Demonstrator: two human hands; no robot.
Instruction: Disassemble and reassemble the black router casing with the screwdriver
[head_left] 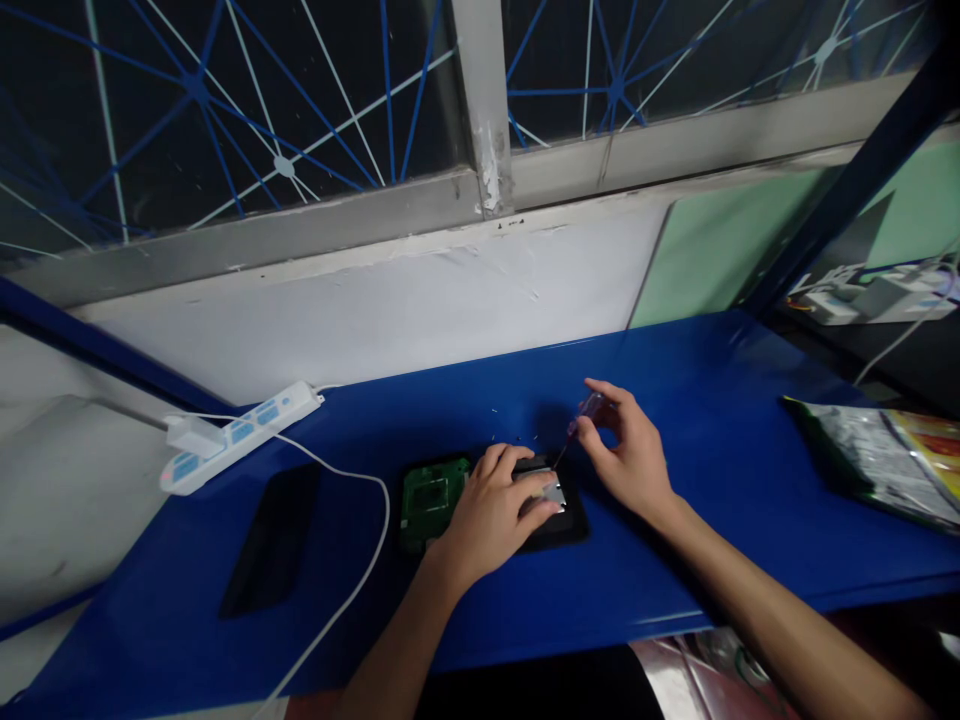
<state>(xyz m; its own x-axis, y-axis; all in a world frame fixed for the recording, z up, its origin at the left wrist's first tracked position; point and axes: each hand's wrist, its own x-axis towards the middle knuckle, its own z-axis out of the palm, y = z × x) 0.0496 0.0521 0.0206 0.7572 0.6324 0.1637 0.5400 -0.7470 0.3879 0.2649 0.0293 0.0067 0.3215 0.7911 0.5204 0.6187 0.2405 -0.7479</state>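
My right hand pinches a small screwdriver by its purplish see-through handle. The thin shaft slants down to the left, its tip at a silvery metal plate in a black casing. Across that casing lies my left hand, fingers bent over it and thumb and index finger on the plate, holding it against the table. Part of the plate is hidden beneath the fingers. Just left of this hand is a green circuit board in a dark open housing. Several tiny screws lie behind the casing.
A dark flat slab like a phone lies on the blue table at left. Behind it sits a white power strip with a plug; its white cable curves toward the front edge. A shiny packet rests at right.
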